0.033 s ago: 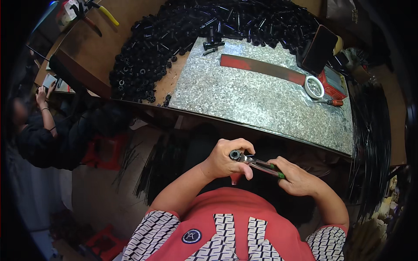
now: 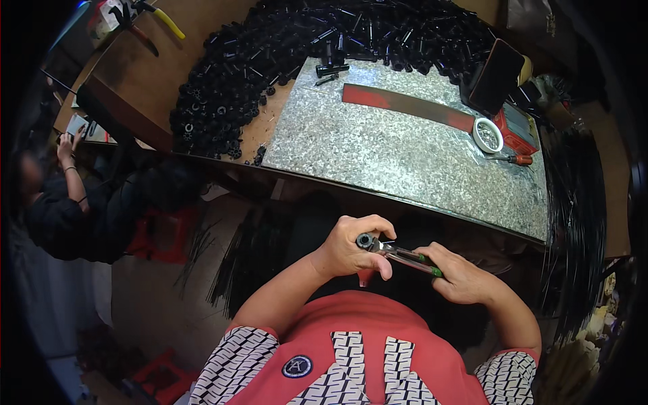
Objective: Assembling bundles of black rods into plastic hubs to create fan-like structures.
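Note:
My left hand [image 2: 342, 251] is closed around a small black tubular part [image 2: 365, 240], whose round hollow end shows between the thumb and fingers. Just to its right, my right hand [image 2: 462, 278] grips the handles of metal pliers [image 2: 408, 257] with green on the grips. The jaws of the pliers meet the side of the black part, inside the curve of the left fingers. How far the jaws are closed cannot be made out. Both hands are in front of my body, short of the table's near edge.
A speckled stone slab [image 2: 378, 148] carries a red-and-dark strip [image 2: 405, 108], a white bowl [image 2: 487, 135], a screwdriver [image 2: 520, 160] and a propped phone [image 2: 495, 77]. Black parts [image 2: 223, 81] lie heaped behind. Thin black rods [image 2: 577, 223] hang at right. Another person [image 2: 74, 196] sits at left.

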Motion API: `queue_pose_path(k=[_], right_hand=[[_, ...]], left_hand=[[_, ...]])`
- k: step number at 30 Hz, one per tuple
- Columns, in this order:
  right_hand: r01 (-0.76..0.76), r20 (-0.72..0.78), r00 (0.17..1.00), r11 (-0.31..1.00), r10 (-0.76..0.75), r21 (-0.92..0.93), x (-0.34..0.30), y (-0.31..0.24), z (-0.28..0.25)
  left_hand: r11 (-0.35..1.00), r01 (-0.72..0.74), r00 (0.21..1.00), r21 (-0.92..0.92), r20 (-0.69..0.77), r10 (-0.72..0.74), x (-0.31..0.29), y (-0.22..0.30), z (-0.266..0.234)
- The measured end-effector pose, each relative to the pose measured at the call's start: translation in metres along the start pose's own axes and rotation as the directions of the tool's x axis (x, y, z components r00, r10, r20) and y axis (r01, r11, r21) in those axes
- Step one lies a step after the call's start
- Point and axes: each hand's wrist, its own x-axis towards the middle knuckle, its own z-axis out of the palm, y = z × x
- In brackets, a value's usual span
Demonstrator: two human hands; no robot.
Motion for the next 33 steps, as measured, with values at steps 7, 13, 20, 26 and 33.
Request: queue_pose_path(k=[7, 13, 20, 26, 33], right_hand=[[-0.004, -0.064, 0.998, 0.999, 0.002, -0.033, 0.005, 0.002, 0.005], [-0.018, -0.287, 0.958, 1.0, 0.018, 0.0, 0.02, 0.004, 0.024], [-0.003, -0.394, 0.914, 0.968, -0.1, -0.252, 0.02, 0.011, 0.016], [-0.122, -0.674, 0.699, 0.89, -0.237, -0.44, 0.015, 0.012, -0.022], [-0.475, -0.825, 0.559, 0.781, -0.089, -0.406, 0.026, 0.048, -0.124]], left_hand=[[0.999, 0.051, 0.995, -0.004, -0.08, -0.051, -0.003, -0.001, 0.0], [0.998, 0.058, 0.983, -0.007, -0.174, -0.058, -0.008, 0.002, 0.006], [1.0, 0.02, 0.975, -0.018, -0.223, -0.023, -0.005, 0.007, 0.007], [0.996, 0.067, 0.966, 0.057, -0.253, -0.05, -0.003, 0.008, 0.005], [0.997, 0.077, 0.974, 0.002, -0.213, -0.074, -0.005, 0.042, 0.008]])
